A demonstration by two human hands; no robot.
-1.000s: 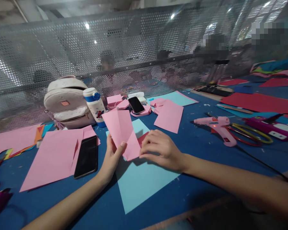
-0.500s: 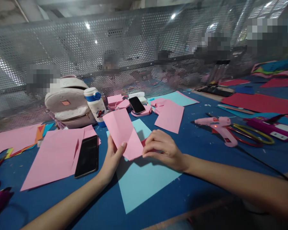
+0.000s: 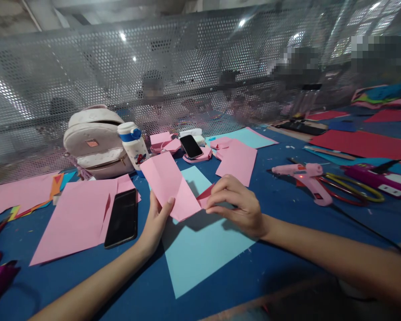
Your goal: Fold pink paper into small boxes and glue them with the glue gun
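My left hand (image 3: 158,216) is closed on a folded sheet of pink paper (image 3: 172,185), its thumb pressed on the front face. At the sheet's lower right, my right hand (image 3: 235,203) pinches a flap that stands out from behind, its darker pink side showing. The paper is tilted and held above a light blue sheet (image 3: 200,263) lying on the blue table. To the left, a black phone (image 3: 121,218) rests partly on a larger folded pink sheet (image 3: 75,218).
A pink glue gun (image 3: 302,174) with its light on lies at right, near scissors (image 3: 354,189) and a purple power strip (image 3: 376,178). At the back stand a white backpack (image 3: 95,142) and a bottle (image 3: 133,145), with a second phone (image 3: 191,146) and pink paper pieces (image 3: 239,162).
My right hand has moved slightly right, drawing the flap out so more of its darker side shows. My left hand and the folded paper have shifted a little left.
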